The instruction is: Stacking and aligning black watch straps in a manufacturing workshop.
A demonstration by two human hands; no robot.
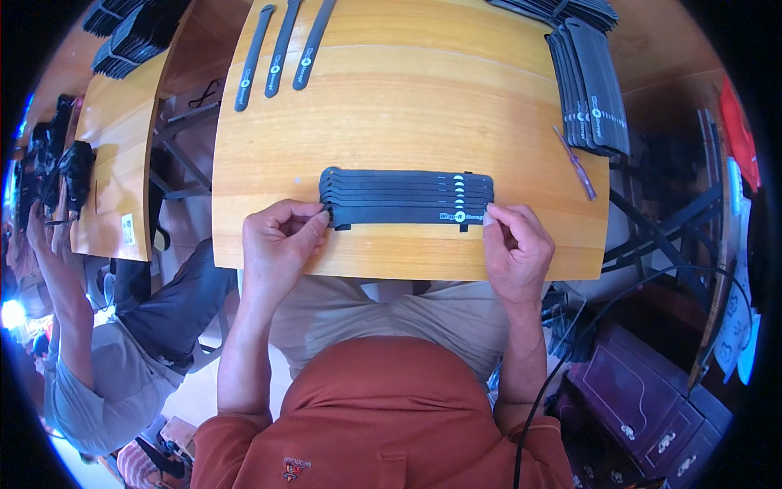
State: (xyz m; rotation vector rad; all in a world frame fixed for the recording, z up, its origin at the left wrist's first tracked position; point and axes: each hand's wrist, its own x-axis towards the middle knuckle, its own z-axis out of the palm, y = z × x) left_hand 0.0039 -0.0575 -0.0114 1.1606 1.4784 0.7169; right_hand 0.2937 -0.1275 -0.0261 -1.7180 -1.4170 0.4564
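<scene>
Along the near edge of the wooden table [407, 122], a fanned stack of dark straps [391, 196] is lying crosswise. My left hand [274, 243] is pinching its left end — thumb and fingers drawn close — and my right hand [520, 248] is pinching its right end likewise. Toward the table's right edge a screwdriver [582, 173] is resting; at the table's far right a bundle of straps [601, 90] is lying, and at its far left three loose straps [283, 49] are lying apart.
</scene>
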